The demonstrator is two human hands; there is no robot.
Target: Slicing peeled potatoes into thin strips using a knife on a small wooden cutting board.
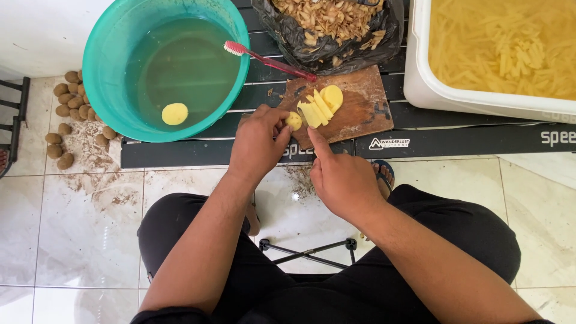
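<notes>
Now, slicing on the board (pixel 366 111)!
Left hand (pixel 258 144) grips potato (pixel 294 120); right hand (pixel 342 180) clenched, slices (pixel 318 108) at one o'clock.

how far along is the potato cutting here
Done: the white tub holds many cut sticks in water, and the black bag is full of peelings. In hand: the left hand holds a potato end piece on the cutting board beside fresh slices; the right hand is at it, any knife hidden. Left: one peeled potato in the teal basin, unpeeled potatoes on the floor.
</notes>
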